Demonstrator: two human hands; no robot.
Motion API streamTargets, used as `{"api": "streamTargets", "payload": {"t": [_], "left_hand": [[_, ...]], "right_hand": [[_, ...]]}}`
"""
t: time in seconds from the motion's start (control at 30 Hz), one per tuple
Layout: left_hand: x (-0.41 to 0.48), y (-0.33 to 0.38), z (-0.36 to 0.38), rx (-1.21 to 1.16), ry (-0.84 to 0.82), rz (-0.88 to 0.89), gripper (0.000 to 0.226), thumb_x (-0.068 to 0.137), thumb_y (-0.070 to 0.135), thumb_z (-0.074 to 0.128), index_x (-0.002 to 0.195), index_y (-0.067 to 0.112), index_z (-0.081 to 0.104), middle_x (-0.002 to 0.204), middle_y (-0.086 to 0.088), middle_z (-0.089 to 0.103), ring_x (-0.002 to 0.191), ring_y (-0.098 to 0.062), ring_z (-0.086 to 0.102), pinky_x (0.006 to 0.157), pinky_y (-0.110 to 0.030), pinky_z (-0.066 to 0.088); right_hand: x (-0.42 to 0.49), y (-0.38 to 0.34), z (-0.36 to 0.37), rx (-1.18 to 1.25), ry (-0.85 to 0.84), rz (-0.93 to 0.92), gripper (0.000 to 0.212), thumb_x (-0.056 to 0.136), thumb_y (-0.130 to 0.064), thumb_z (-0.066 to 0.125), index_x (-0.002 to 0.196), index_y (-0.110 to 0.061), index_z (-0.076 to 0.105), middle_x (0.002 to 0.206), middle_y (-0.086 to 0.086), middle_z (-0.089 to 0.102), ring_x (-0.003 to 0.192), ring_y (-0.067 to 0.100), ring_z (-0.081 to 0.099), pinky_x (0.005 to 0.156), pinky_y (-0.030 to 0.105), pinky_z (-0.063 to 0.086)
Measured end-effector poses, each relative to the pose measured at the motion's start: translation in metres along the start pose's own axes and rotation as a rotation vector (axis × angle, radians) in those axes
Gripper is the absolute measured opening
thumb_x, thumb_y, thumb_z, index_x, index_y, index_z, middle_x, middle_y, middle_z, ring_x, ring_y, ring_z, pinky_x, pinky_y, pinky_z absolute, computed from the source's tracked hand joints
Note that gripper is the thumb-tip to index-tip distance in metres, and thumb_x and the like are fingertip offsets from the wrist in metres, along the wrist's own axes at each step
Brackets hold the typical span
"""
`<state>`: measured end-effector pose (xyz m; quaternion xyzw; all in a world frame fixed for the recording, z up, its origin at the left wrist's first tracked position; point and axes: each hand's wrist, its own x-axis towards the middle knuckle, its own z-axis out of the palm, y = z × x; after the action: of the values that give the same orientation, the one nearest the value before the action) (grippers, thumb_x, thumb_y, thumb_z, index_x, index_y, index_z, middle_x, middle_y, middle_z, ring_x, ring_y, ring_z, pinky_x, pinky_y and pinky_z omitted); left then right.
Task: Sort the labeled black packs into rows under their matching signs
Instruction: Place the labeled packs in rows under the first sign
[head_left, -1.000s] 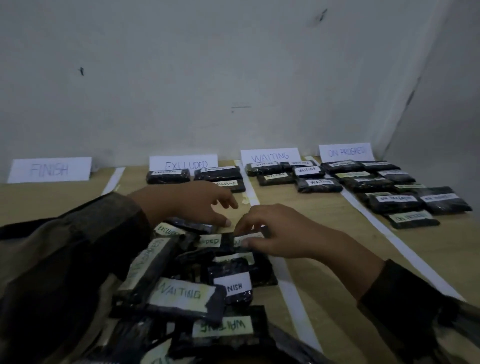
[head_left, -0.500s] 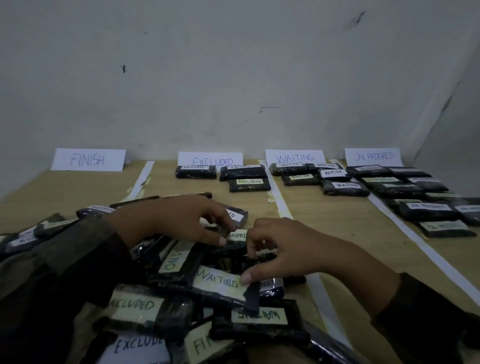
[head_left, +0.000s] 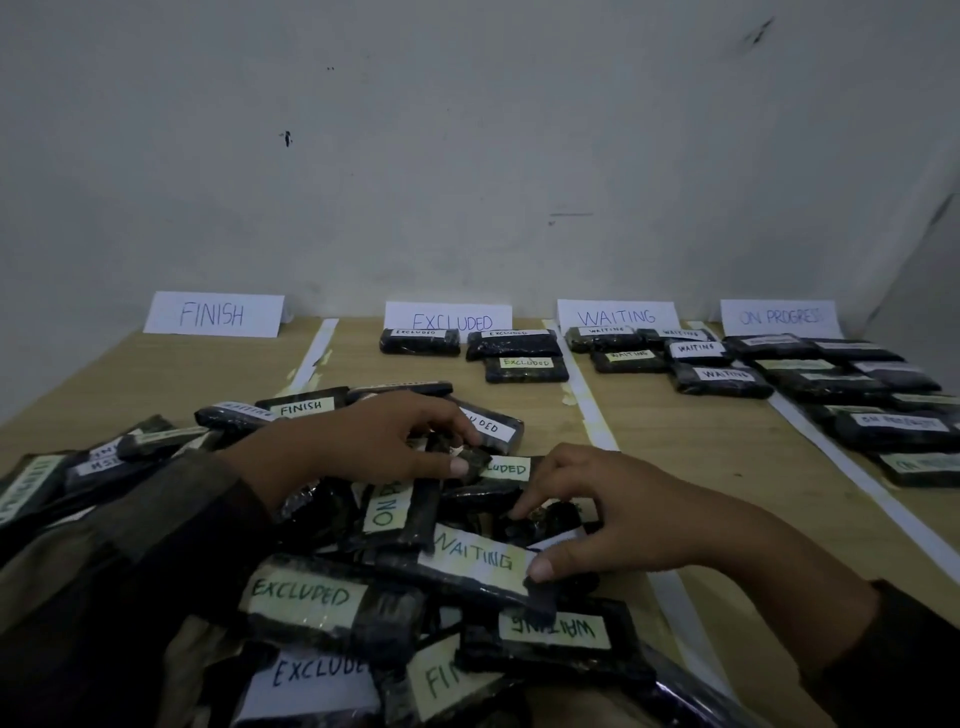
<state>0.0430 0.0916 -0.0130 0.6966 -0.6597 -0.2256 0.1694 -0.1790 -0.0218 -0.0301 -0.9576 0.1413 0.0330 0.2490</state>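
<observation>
Four paper markers line the wall behind the table (head_left: 675, 447): FINISH sign (head_left: 213, 314), EXCLUDED sign (head_left: 448, 318), WAITING sign (head_left: 617, 316) and ON PROGRESS sign (head_left: 781, 317). Sorted packs (head_left: 719, 380) lie in rows below the last three. Over the unsorted heap (head_left: 306, 597) at the near edge, the left hand (head_left: 363, 441) pinches the end of an EXCLUDED pack (head_left: 506, 469) between curled fingers and thumb. The right hand (head_left: 623, 509), fingers bent, grips the end of a WAITING pack (head_left: 475, 558) under its thumb.
</observation>
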Motion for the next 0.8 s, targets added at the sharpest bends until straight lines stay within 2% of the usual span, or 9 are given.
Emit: {"api": "streamTargets", "payload": {"t": [0.1,0.2,0.47,0.6,0.67,0.73,0.8], "left_hand": [[0.001,0.004,0.001,-0.037,-0.024,0.010,0.027,0.085,0.033,0.066,0.110,0.041,0.060,0.117,0.019,0.060,0.110,0.004,0.052,0.099,-0.023,0.041],[0.004,0.008,0.004,-0.032,-0.074,0.017,0.029,0.085,0.031,0.068,0.112,0.037,0.063,0.119,0.021,0.059,0.113,0.003,0.051,0.103,-0.024,0.038],[0.010,0.016,0.006,-0.028,-0.078,0.054,0.036,0.084,0.017,0.068,0.110,0.040,0.064,0.117,0.015,0.063,0.110,0.000,0.055,0.099,-0.023,0.042],[0.011,0.027,0.010,-0.154,-0.034,0.042,0.032,0.085,0.030,0.067,0.116,0.035,0.063,0.109,0.021,0.065,0.104,0.009,0.058,0.091,-0.013,0.042],[0.012,0.036,0.013,-0.246,0.002,0.043,0.033,0.081,0.040,0.066,0.114,0.033,0.062,0.104,0.017,0.068,0.099,0.008,0.061,0.085,-0.009,0.044],[0.014,0.042,0.016,-0.324,0.025,0.048,0.039,0.075,0.049,0.067,0.110,0.033,0.062,0.100,0.008,0.071,0.096,-0.003,0.065,0.084,-0.019,0.050],[0.016,0.045,0.017,-0.383,0.078,0.026,0.042,0.070,0.050,0.070,0.105,0.028,0.064,0.092,0.001,0.072,0.086,-0.014,0.068,0.080,-0.031,0.052]], "right_hand": [[-0.002,0.012,-0.004,-0.033,-0.039,0.009,0.045,0.076,-0.051,0.072,0.118,-0.050,0.057,0.114,-0.022,0.047,0.106,-0.004,0.046,0.094,0.027,0.042],[-0.004,0.017,-0.006,-0.013,-0.040,0.020,0.044,0.077,-0.034,0.077,0.115,-0.048,0.060,0.100,-0.024,0.051,0.095,-0.003,0.050,0.084,0.023,0.045],[-0.011,0.024,-0.025,0.299,0.145,-0.024,0.031,0.076,-0.011,0.077,0.092,-0.037,0.073,0.097,-0.010,0.061,0.091,0.004,0.061,0.082,0.023,0.052],[-0.016,0.022,-0.042,0.372,0.274,-0.046,0.032,0.077,-0.006,0.075,0.089,-0.036,0.075,0.094,-0.011,0.065,0.092,0.007,0.064,0.082,0.031,0.056],[-0.017,0.019,-0.048,0.429,0.358,-0.054,0.031,0.077,-0.007,0.075,0.087,-0.037,0.075,0.095,-0.013,0.066,0.094,0.009,0.065,0.085,0.037,0.056],[-0.016,0.017,-0.049,0.481,0.421,-0.054,0.030,0.076,-0.009,0.076,0.085,-0.038,0.074,0.094,-0.015,0.066,0.095,0.009,0.066,0.088,0.039,0.055],[-0.013,0.015,-0.046,0.501,0.460,-0.043,0.029,0.076,-0.012,0.076,0.086,-0.039,0.074,0.093,-0.016,0.066,0.095,0.009,0.066,0.089,0.042,0.054]]}}
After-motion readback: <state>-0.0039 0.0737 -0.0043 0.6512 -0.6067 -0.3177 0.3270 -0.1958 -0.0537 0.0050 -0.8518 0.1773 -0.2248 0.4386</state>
